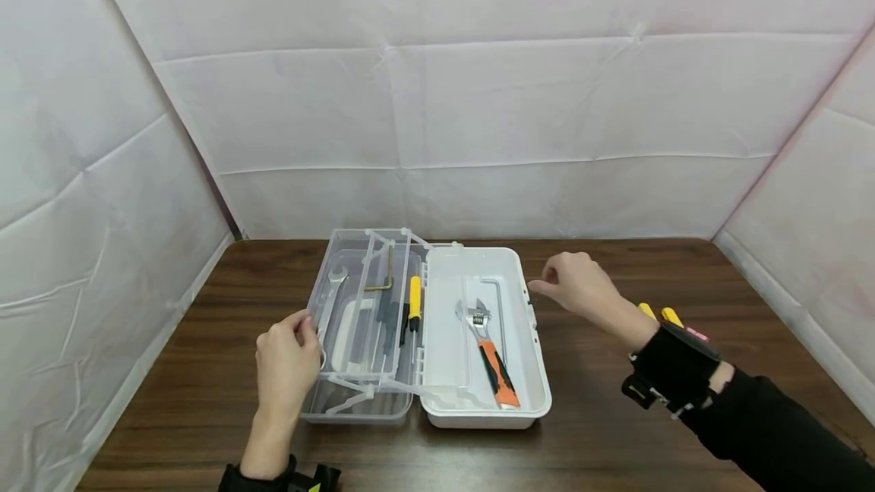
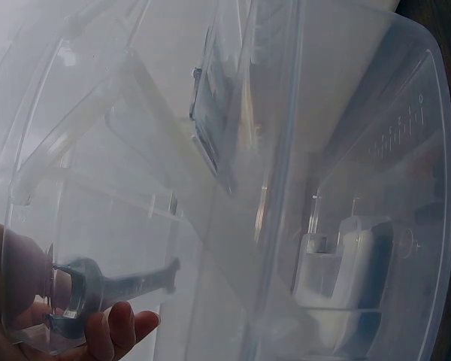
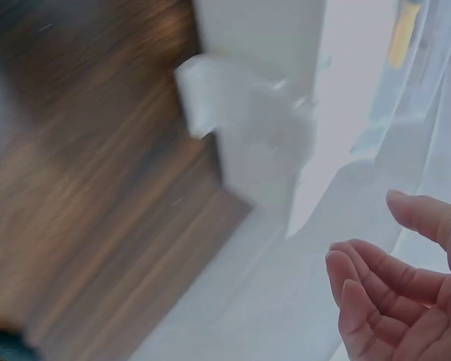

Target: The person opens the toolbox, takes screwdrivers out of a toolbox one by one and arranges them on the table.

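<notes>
My left hand [image 1: 287, 355] grips the left edge of a clear plastic tray [image 2: 286, 150] linked by folding arms to an opened toolbox. In the left wrist view, a wrench [image 2: 128, 287] shows through the plastic beside the curled fingers. The tray area on the left also shows a brass hex key [image 1: 390, 268] and a yellow-handled tool [image 1: 415, 298]. The white toolbox base [image 1: 437, 272] holds an adjustable wrench [image 1: 497, 370] with an orange and black handle, plus a silver hex key [image 1: 499, 310]. Just right of the base hovers my right hand [image 1: 577, 283], holding nothing, thumb apart from fingers.
Two yellow handles [image 1: 672, 316] and a small pink item lie on the brown table [image 1: 615, 431], partly hidden behind my right wrist. White sheeting [image 1: 478, 112] walls the table at the back and both sides.
</notes>
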The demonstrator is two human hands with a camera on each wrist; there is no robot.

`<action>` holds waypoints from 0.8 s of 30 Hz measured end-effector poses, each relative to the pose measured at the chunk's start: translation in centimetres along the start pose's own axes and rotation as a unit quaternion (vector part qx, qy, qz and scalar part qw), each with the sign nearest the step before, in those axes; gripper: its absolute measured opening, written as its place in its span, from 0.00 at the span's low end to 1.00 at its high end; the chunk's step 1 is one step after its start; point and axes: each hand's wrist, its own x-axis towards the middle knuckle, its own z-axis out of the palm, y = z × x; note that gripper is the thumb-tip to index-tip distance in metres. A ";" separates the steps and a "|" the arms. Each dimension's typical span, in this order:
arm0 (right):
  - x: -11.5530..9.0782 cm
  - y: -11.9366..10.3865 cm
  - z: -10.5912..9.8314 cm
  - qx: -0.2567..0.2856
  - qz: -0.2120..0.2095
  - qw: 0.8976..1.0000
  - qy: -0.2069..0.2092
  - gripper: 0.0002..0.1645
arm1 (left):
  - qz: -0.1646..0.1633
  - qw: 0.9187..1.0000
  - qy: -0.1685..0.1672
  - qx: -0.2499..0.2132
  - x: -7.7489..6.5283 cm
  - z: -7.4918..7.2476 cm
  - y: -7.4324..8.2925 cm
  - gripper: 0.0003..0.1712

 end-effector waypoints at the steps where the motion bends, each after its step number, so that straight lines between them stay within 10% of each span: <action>1: 0.3 -0.7 0.1 -0.003 -0.008 1.000 -0.001 0.13 | 0.000 1.000 -0.001 0.000 0.0 0.0 0.0 0.14; 24: 4.8 -11.7 4.4 -0.004 -0.070 0.994 -0.087 0.25 | 0.001 1.000 0.004 0.003 0.0 0.1 0.0 0.13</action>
